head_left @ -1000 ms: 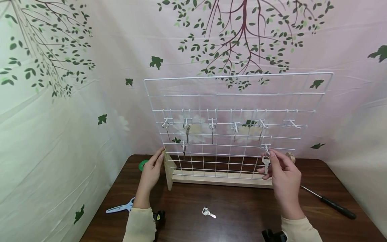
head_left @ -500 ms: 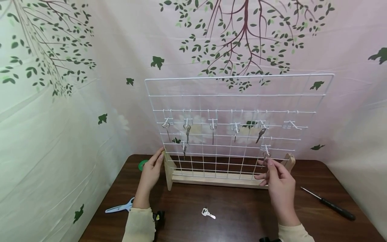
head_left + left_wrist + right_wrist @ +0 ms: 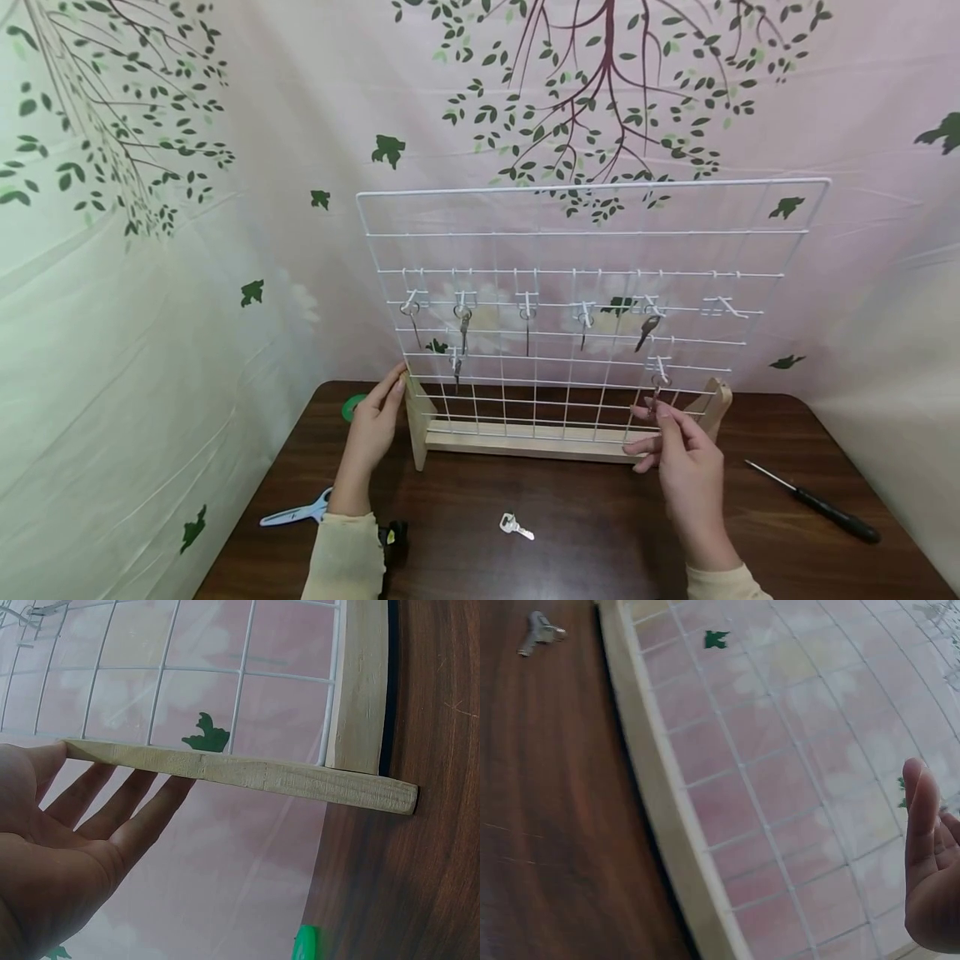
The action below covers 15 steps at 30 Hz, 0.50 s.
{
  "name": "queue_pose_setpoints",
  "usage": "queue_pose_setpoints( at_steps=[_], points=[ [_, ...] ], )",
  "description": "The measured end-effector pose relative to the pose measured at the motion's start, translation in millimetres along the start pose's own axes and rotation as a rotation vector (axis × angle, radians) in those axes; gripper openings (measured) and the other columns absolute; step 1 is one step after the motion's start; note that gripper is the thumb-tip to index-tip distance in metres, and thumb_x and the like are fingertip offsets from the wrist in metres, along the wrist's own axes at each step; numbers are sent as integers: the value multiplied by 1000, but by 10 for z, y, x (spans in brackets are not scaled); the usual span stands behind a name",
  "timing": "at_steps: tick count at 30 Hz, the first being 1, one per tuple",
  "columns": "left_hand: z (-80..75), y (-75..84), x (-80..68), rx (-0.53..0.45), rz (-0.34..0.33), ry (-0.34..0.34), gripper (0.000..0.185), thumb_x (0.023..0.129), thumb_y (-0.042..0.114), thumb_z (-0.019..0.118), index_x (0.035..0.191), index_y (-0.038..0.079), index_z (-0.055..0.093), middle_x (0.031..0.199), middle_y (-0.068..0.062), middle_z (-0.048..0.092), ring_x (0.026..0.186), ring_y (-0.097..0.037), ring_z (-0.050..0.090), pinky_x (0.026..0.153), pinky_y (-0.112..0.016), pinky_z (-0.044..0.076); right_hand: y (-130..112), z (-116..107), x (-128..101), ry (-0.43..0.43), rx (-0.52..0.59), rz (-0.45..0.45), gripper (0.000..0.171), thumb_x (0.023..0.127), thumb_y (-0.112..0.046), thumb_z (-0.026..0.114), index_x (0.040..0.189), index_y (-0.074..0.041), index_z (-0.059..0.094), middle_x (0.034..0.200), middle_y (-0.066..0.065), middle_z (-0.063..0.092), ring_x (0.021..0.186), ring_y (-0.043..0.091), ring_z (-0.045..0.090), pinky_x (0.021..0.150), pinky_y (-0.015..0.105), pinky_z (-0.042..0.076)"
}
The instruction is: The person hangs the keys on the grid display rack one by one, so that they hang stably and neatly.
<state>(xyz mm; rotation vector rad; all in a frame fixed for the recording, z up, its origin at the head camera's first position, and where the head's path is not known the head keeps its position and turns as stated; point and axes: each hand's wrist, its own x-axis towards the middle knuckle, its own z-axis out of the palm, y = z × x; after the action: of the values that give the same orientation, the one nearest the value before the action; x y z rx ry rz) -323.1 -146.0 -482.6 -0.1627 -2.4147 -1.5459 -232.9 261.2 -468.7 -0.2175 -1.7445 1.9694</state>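
A key (image 3: pixel 657 392) hangs from a low hook at the right of the white wire grid rack (image 3: pixel 592 190), which stands upright on the dark table (image 3: pixel 600 533); the right hand (image 3: pixel 686 467) pinches that key in the head view, while the right wrist view shows only fingertips and a loose key (image 3: pixel 538 632); the left hand (image 3: pixel 371 429), fingers straight, presses the rack's wooden foot (image 3: pixel 247 772); blue scissors (image 3: pixel 296 512) and a screwdriver (image 3: pixel 821 504) lie apart.

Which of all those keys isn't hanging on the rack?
The small silver key lying flat on the dark table, in front of the rack between the two hands. All the others dangle from hooks.
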Motion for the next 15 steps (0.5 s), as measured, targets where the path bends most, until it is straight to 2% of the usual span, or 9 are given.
queue_pose_setpoints(
  at_steps=[6,10,15],
  points=[
    [3,13,5,14,-2,8,47,115,42,49,160,28,52,165,-9,52,153,-39,49,122,-64,44,120,75,-110,-97,-29,53,42,116,-37,44,128,-5,69,103,-13,83,58,16,75,45,31,56],
    [3,10,7,8,-5,2,47,115,41,49,160,28,52,165,-9,52,155,-38,47,123,-64,42,171,155,-186,-183,-86,76,45,117,-39,42,132,-4,67,105,-13,83,60,17,76,47,33,57],
    [1,9,5,-3,-6,-9,47,115,41,49,160,28,52,166,-9,51,155,-38,46,124,-65,41,257,288,-292,-300,-201,131,39,116,-32,49,135,-2,67,116,10,82,65,18,77,51,37,61]
  ],
)
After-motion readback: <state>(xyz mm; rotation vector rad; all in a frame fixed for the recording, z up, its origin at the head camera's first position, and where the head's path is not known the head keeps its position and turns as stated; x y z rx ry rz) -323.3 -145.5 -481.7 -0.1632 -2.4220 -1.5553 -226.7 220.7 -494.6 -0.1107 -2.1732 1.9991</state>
